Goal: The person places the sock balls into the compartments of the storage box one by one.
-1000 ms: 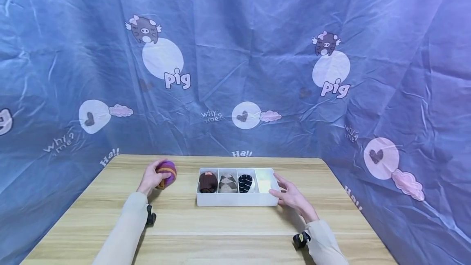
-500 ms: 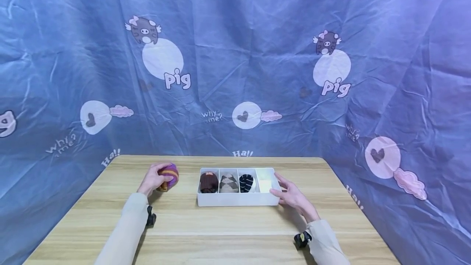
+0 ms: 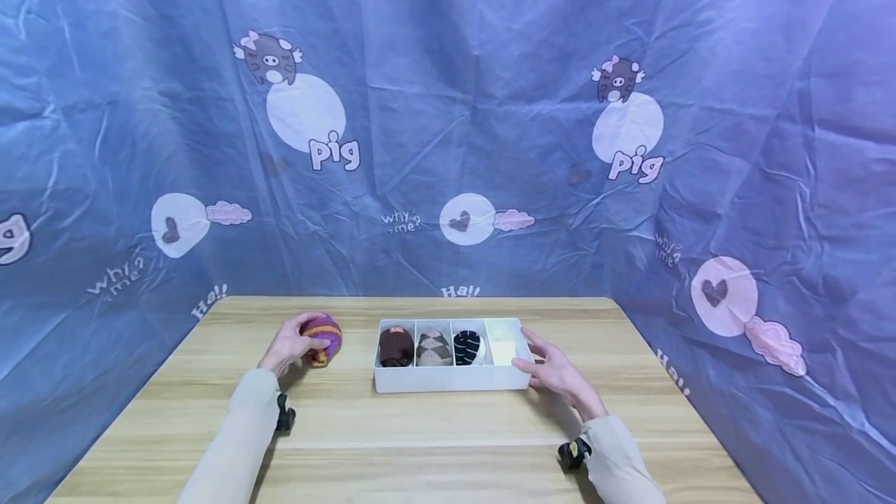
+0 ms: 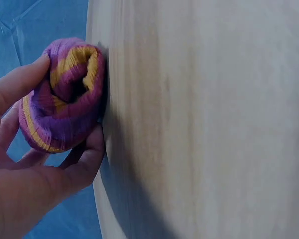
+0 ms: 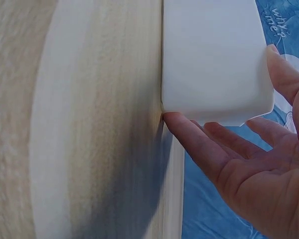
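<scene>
My left hand (image 3: 288, 344) grips a rolled pair of socks (image 3: 323, 339), purple with orange-yellow stripes, at the table's left. In the left wrist view the thumb presses one side of the rolled socks (image 4: 65, 109) and fingers curl under the other. Whether the roll touches the table, I cannot tell. A white divided box (image 3: 451, 379) stands mid-table. The fairly straight fingers of my right hand (image 3: 560, 376) touch its right end, the thumb at the rim. The box holds dark brown socks (image 3: 396, 348), grey-brown patterned socks (image 3: 433, 350) and black-and-white socks (image 3: 467, 348).
The rightmost compartment (image 3: 500, 333) of the box shows its bare white inside. Light wood table (image 3: 420, 442) lies between the left hand and the box. A blue printed curtain (image 3: 413, 123) hangs behind the table and at both sides.
The left hand has shifted the striped socks slightly right and toward me, turning them a little. The right hand and the box have stayed in place.
</scene>
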A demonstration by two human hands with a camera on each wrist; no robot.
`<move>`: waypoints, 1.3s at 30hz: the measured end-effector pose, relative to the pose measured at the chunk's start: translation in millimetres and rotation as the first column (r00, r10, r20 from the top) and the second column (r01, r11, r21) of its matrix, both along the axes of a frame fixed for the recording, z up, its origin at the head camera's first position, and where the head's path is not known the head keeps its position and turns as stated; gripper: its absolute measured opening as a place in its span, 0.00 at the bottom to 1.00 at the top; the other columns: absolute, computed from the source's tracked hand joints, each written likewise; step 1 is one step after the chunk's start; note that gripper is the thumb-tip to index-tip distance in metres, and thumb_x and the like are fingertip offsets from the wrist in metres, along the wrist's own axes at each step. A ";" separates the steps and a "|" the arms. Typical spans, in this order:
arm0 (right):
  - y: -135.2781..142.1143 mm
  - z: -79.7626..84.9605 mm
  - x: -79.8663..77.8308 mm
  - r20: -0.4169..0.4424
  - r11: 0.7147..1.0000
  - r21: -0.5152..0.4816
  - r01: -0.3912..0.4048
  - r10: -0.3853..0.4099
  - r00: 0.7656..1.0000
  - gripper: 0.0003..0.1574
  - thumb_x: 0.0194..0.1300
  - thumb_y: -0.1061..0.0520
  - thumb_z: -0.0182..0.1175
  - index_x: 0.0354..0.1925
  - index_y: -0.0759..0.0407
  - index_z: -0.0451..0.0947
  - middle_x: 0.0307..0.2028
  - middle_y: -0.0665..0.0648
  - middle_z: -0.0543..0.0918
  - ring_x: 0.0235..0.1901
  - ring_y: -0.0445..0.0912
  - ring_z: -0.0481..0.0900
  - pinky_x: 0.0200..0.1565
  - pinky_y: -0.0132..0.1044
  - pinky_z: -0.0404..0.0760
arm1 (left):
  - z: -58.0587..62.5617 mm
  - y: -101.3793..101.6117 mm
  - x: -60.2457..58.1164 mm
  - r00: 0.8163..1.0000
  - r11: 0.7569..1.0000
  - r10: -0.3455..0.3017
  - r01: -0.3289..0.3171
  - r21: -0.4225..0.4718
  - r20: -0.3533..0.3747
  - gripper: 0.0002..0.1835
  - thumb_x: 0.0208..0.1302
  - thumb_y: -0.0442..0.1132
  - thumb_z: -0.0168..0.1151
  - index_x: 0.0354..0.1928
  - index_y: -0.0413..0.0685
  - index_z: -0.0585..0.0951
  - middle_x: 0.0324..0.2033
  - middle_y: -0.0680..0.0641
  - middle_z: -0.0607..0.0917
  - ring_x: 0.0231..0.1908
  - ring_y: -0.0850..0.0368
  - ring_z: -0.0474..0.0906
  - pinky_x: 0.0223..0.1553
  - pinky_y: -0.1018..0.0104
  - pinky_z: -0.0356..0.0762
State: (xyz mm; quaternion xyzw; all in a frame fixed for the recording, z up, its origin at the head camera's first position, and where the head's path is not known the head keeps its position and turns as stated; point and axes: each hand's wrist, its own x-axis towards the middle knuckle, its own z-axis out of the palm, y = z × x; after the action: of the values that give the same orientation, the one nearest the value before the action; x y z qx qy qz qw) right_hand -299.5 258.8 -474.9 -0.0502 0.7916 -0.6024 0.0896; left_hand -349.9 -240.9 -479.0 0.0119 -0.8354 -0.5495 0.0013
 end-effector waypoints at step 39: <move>-0.6 -0.9 1.0 -0.003 1.000 0.010 0.003 -0.003 1.000 0.53 0.64 0.56 0.66 0.77 0.54 0.48 0.70 0.77 0.56 0.55 0.60 0.78 0.49 0.46 0.84 | 37.9 62.2 -0.9 0.991 0.946 0.055 -0.013 0.323 -0.121 0.35 0.54 0.30 0.72 0.65 0.43 0.71 0.61 0.34 0.73 0.54 0.47 0.74 0.43 0.65 0.83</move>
State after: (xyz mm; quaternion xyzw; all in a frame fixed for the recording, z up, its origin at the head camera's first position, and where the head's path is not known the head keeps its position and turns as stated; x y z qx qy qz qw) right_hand -298.5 258.2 -475.8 -0.0496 0.7947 -0.5986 0.0878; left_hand -350.8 -178.6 -441.1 -0.0088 -0.7325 -0.6779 0.0625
